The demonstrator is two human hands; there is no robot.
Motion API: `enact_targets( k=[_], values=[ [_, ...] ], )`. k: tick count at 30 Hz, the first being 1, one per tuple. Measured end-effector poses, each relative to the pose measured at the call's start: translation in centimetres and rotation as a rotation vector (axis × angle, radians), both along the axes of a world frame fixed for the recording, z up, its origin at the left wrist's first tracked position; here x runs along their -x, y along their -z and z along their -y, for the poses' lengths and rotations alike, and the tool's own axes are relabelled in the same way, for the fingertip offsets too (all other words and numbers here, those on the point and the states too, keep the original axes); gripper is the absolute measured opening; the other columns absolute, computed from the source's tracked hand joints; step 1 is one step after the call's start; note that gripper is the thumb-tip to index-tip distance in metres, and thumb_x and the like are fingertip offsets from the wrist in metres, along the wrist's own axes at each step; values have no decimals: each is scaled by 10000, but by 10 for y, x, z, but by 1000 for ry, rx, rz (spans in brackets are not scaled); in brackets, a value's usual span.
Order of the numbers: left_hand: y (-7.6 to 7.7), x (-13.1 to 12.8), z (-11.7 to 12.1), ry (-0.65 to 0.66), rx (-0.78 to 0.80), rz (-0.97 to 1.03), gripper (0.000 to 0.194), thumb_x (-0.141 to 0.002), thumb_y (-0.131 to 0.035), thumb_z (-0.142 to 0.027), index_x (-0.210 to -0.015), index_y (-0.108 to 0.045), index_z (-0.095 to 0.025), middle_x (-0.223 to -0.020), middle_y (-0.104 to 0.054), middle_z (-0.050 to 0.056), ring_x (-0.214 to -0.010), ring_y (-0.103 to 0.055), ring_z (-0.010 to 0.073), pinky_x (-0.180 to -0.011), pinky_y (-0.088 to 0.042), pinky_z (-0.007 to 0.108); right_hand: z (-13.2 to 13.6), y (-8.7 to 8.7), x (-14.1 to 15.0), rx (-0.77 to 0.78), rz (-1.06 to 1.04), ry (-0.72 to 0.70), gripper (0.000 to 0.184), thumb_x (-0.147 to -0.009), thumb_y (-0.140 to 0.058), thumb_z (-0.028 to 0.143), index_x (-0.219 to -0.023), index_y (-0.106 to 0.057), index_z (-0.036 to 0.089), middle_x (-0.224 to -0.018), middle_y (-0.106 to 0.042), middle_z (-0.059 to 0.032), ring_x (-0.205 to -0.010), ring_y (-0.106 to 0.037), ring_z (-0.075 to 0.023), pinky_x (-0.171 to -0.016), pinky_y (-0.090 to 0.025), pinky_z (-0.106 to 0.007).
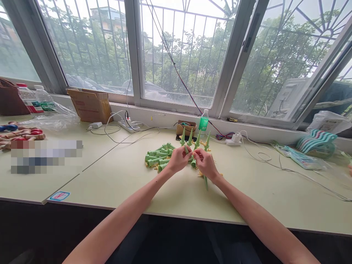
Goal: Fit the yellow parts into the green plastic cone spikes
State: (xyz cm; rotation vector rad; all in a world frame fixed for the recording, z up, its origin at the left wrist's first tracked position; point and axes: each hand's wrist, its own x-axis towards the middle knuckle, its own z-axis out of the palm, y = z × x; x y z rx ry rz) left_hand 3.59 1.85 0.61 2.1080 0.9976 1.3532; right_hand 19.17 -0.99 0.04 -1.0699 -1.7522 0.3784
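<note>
Over the table my left hand (178, 160) is closed around a small green pointed plastic piece (186, 149), whose tip shows between thumb and fingers. Close beside it, my right hand (206, 164) has its thumb and fingertips pinched together; whatever lies in them is too small to make out. Behind both hands stand several green cone-shaped pieces (190, 138) with yellow side pegs. A heap of green ribbed tubes (157, 157) with yellow pegs lies left of my left hand. Under my right hand another green spike (206, 183) points toward the table's front edge.
At the back stand a green-labelled bottle (203, 121), a small open box (187, 127) and a cardboard box (92, 106). White cables (264, 158) run along the right. Teal hangers (316, 142) lie far right. Wooden toys (24, 136) sit far left. Another person's hand (350, 168) shows at the right edge.
</note>
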Motion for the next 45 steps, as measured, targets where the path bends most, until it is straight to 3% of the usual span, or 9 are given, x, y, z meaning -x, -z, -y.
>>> enact_targets(
  k=[10, 21, 45],
  values=[
    [-2, -1, 2, -8, -101, -1, 141, -845, -552, -253, -751, -603, -163, -611, -532, -31, -547, -431, 78, -541, -408, 204, -3, 4, -1, -6, -45, -26, 220, -921, -471, 394, -876, -549, 193, -721, -588, -28, -593, -561, -152, -525, -421, -251],
    [-3, 1, 5, 87, -189, 26, 104, -832, -595, -249, -902, -622, -176, -905, -639, 43, -666, -607, 100, -617, -546, 226, 0, 1, 0, -32, -78, 1, 218, -917, -480, 404, -885, -544, 198, -733, -607, -25, -596, -590, -154, -511, -444, -249],
    [-5, 1, 6, 85, -184, -1, 94, -845, -567, -217, -855, -651, -177, -878, -641, 37, -710, -594, 107, -638, -525, 220, -2, 3, -1, 3, -54, -1, 260, -920, -462, 452, -876, -523, 203, -709, -582, -17, -567, -558, -150, -528, -425, -255]
  ],
)
